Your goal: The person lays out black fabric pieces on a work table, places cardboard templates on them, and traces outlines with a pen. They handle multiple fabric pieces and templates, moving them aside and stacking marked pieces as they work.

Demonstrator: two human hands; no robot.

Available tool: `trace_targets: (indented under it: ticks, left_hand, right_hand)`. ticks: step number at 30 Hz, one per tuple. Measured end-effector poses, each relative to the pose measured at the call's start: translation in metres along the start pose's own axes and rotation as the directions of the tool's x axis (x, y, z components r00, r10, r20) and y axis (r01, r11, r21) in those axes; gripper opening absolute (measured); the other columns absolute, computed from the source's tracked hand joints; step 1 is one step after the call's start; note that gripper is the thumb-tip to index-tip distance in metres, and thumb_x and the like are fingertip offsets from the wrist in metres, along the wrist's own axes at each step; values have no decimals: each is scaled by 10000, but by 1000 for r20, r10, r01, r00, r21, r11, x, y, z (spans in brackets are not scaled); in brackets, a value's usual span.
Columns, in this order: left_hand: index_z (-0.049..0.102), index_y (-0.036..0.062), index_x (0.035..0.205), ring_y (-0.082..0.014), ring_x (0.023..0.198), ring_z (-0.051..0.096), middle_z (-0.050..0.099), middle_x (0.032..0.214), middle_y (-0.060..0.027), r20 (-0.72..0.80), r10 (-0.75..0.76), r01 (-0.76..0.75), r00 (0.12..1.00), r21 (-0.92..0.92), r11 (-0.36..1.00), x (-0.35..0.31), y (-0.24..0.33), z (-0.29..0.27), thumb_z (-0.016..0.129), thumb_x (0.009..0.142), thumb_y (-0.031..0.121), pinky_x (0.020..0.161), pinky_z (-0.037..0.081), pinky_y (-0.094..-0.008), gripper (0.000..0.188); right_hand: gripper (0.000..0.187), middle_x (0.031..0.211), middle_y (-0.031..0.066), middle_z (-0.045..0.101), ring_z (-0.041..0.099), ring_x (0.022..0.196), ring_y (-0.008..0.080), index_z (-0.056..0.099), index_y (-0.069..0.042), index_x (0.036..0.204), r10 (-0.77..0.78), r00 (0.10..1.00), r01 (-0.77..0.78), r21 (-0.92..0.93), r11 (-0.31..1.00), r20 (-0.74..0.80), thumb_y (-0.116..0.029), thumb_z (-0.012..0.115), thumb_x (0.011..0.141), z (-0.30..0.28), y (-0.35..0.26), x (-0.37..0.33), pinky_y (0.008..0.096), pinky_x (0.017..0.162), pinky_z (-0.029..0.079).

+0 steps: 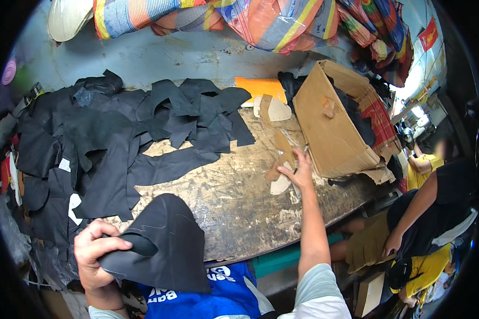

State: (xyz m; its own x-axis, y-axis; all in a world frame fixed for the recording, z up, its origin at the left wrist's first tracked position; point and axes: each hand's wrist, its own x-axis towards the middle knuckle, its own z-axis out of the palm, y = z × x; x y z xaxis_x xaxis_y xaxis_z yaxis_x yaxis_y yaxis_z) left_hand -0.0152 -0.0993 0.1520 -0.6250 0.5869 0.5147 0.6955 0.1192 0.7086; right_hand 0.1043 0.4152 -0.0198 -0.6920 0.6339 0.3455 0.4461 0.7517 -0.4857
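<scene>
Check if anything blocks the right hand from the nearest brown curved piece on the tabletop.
Nothing visible does: the right hand is right beside the brown curved piece, though contact is unclear. The cardboard box stands to their right, not between them.

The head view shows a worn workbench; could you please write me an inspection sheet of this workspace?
Surface: wooden bench, scuffed and stained.
Things in hand: folded black piece; brown piece by the right hand.
Clutter: overlapping black pieces; cardboard box holding dark material.
Hands: left hand grips the folded black piece; right hand is over the pattern pieces, contact unclear.
Cables: nothing seen on the bench.
Surroundings: striped woven material above; co-workers at right.
</scene>
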Motion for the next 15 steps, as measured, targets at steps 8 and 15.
trace_targets:
  ticks: [8,15]
  left_hand:
    - [631,-48,986,-178,875,571,611,947,-112,-286,-158,73,945,-287,955,27,12,5,688,712,128,822,423,-269,330]
    - [622,-6,1111,-161,966,609,637,1056,-93,-124,169,-209,978,-623,754,132,40,147,640,701,72,884,462,-290,418]
  right_hand:
    - [795,1479,167,331,194,1371,467,499,-124,1298,144,987,-125,-219,968,71,-592,717,694,59,-77,-52,566,1120,150]
    - [674,1360,251,424,352,1291,409,456,-21,1289,339,937,-243,545,802,-80,-378,720,782,108,-140,-65,484,1087,261]
